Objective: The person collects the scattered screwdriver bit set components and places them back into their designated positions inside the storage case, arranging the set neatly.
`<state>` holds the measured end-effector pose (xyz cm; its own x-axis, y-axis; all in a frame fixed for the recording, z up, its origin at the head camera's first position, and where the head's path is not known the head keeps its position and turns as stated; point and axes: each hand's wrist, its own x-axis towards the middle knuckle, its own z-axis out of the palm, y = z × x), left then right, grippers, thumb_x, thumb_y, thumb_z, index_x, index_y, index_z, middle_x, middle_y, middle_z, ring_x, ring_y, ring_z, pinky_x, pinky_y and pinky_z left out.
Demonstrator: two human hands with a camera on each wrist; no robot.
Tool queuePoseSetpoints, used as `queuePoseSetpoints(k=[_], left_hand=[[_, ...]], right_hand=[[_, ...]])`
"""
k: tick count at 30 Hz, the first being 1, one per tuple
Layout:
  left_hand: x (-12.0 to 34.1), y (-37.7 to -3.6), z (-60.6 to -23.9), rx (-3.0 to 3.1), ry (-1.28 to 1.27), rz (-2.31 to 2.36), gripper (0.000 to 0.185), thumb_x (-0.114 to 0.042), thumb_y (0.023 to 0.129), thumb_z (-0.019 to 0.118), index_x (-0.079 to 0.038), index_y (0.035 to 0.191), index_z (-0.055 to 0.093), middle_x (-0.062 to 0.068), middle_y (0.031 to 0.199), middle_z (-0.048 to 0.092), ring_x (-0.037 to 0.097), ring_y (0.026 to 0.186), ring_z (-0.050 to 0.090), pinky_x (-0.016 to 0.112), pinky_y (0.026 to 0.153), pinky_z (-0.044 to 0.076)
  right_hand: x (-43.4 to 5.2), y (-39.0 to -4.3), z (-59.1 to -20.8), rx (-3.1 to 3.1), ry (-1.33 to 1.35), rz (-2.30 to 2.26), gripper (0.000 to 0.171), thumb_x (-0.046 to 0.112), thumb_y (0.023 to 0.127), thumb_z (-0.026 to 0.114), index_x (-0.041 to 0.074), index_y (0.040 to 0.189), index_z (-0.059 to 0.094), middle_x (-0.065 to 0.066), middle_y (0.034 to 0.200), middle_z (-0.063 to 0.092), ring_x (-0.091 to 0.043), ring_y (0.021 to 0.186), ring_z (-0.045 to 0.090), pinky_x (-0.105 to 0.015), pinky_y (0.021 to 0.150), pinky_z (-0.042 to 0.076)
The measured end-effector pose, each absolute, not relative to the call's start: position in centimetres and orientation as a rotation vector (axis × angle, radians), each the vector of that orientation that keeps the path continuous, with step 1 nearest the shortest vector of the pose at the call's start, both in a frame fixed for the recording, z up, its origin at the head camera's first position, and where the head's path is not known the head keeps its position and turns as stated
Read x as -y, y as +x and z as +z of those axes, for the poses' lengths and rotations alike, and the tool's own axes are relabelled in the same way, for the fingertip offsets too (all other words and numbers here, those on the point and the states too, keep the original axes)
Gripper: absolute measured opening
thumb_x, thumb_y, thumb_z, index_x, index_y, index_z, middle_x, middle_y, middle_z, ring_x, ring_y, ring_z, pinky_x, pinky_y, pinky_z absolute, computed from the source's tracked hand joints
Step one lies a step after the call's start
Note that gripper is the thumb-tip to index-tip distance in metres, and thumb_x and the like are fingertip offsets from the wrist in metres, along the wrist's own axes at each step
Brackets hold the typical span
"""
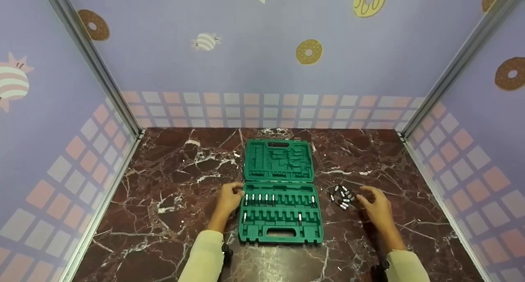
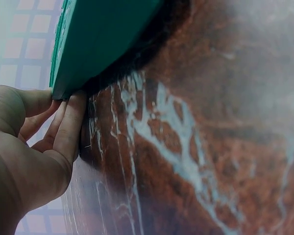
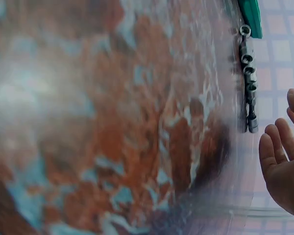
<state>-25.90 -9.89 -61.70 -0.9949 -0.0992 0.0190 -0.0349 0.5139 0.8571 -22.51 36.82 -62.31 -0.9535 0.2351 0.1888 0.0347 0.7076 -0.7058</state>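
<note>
1. On the tabletop (image 1: 164,167), between three walls (image 1: 262,69), one green case (image 1: 275,224) is lying open, seating eight sockets (image 1: 259,198).
2. Left grip (image 1: 229,198): pinching case's left edge.
3. Right grip (image 1: 376,206): standing wide beside loose sockets (image 1: 346,200), count unclear.
4. Case separating both grips.

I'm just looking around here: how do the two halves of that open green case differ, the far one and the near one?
Contents: the near half holds several metal pieces; none show in the far half.
Moulding: the far half has irregular recesses of many shapes, while the near half has two rows of narrow slots.
Shared: both are green and lie opened out on the marbled table.
</note>
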Motion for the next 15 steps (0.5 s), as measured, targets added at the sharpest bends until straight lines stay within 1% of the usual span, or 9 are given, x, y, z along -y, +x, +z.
queuePoseSetpoints(k=[2, 5, 9, 15], left_hand=[[9.9, -25.9, -61.7, 2.676, 0.126, -1.506, 0.02, 0.0, 0.092, 0.071, -0.003, 0.111, 0.079, 0.012, 0.093, 0.074, 0.027, 0.087, 0.068, 0.046, 0.08, 0.055], [10.0, -25.9, -61.8, 2.674, 0.118, -1.498, 0.02, 0.0, 0.092, 0.071, -0.003, 0.11, 0.079, 0.011, 0.092, 0.074, 0.027, 0.086, 0.068, 0.046, 0.08, 0.055], [10.0, -25.9, -61.8, 2.672, 0.128, -1.502, 0.019, -0.001, 0.092, 0.071, -0.004, 0.109, 0.079, 0.011, 0.092, 0.074, 0.027, 0.086, 0.068, 0.047, 0.08, 0.055], [10.1, -26.0, -61.9, 2.68, 0.135, -1.499, 0.019, -0.002, 0.093, 0.072, -0.005, 0.11, 0.079, 0.01, 0.093, 0.074, 0.026, 0.087, 0.068, 0.047, 0.081, 0.055]], right_hand=[[-37.0, -22.7, -62.3, 2.674, -0.227, 1.092, 0.032, 0.017, 0.097, 0.073, 0.006, 0.126, 0.069, -0.02, 0.125, 0.066, -0.036, 0.108, 0.067, -0.047, 0.094, 0.049], [-37.2, -23.0, -62.4, 2.712, -0.244, 1.093, 0.032, 0.017, 0.098, 0.071, 0.002, 0.127, 0.067, -0.024, 0.127, 0.065, -0.04, 0.111, 0.066, -0.053, 0.097, 0.048], [-37.3, -23.4, -62.5, 2.743, -0.245, 1.071, 0.031, 0.017, 0.098, 0.071, -0.001, 0.123, 0.068, -0.026, 0.122, 0.067, -0.043, 0.112, 0.064, -0.057, 0.1, 0.046], [-37.2, -23.9, -62.8, 2.749, -0.229, 1.026, 0.023, 0.013, 0.097, 0.071, -0.003, 0.113, 0.071, -0.025, 0.107, 0.072, -0.043, 0.103, 0.066, -0.058, 0.096, 0.047]])
